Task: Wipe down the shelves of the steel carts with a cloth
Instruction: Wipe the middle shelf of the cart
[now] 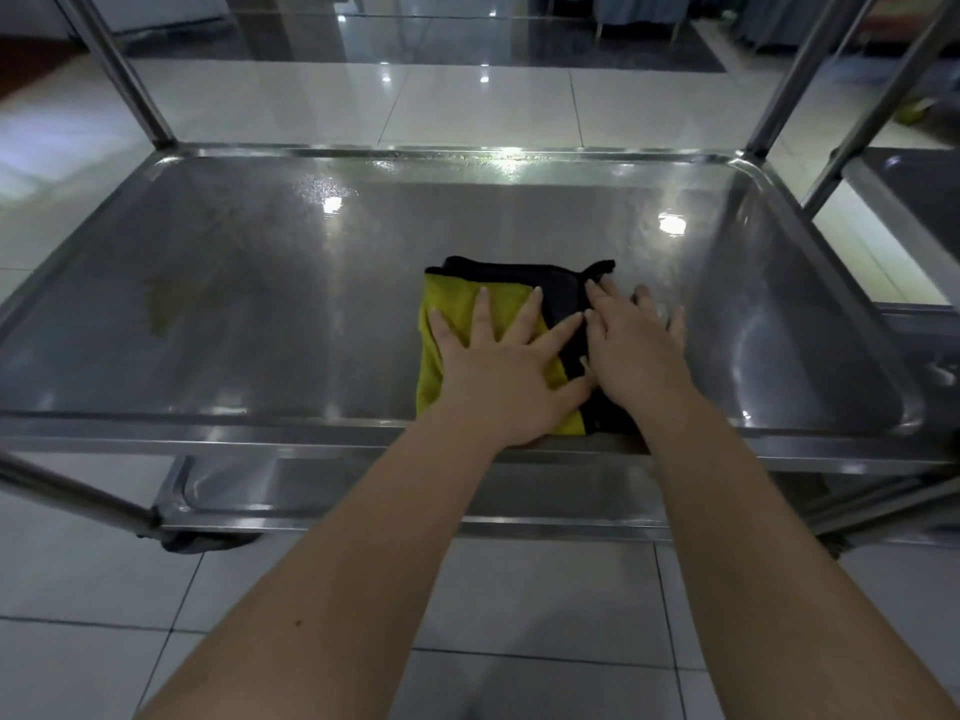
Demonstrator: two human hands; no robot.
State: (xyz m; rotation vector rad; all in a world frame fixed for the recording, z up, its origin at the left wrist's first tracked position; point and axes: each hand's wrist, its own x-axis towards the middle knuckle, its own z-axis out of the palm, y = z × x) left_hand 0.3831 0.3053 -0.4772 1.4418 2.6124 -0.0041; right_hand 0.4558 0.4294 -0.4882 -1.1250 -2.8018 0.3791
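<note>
Left hand [506,374]: fingers spread, flat on yellow-and-black cloth [452,304]
Right hand [636,350]: spread, pressing the cloth's black edge
Shelf [260,283]: steel

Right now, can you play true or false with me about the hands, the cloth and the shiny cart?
1. The left hand and the right hand both lie flat on the cloth, fingers spread. True.
2. The cloth is red and white. False: it is yellow and black.
3. The cloth lies on the floor. False: it lies on the steel shelf, near the front edge.
4. A yellowish smear shows on the shelf, left of the cloth. True.
5. A lower shelf sits underneath this one. True.
</note>
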